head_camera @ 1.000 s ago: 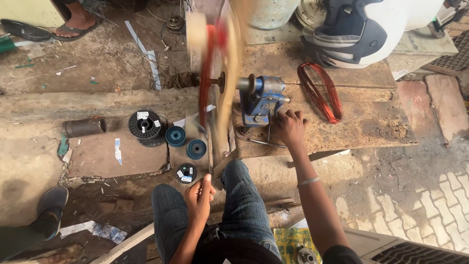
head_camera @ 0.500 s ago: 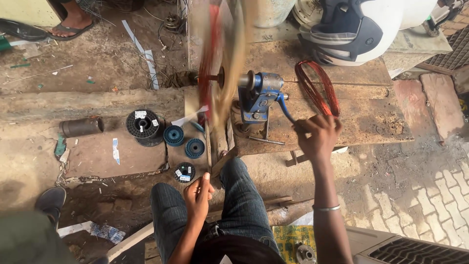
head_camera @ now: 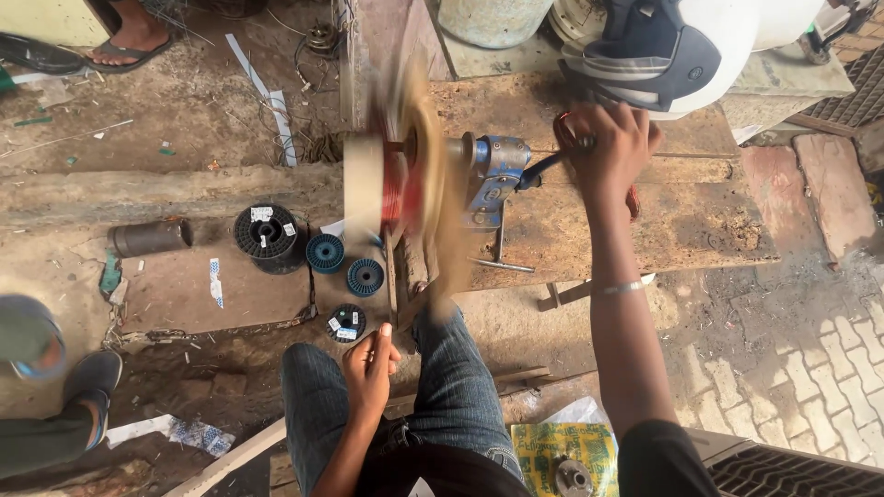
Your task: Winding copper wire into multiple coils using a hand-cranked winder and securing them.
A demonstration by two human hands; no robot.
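The wooden table [head_camera: 681, 230] fills the middle of the view, and the blue winding machine [head_camera: 493, 175] bolted near its left edge serves as the landmark. Beyond the machine and to its right, a white helmet [head_camera: 700, 46] with a dark visor rests at the table's far side. Left of the machine, on its shaft, a large wheel [head_camera: 419, 184] is blurred by spinning, with red wire wound on it.

The right hand [head_camera: 608, 147] is just right of the machine, its grip closed around the crank handle [head_camera: 552, 164] that juts from the machine's side. The left hand [head_camera: 368, 364] is nearer the person than the machine, over the knee in blue jeans, fingers pinched together; what they hold is too fine to tell.

On the floor left of the machine lie a black spool [head_camera: 265, 235] and two small blue spools [head_camera: 345, 265].
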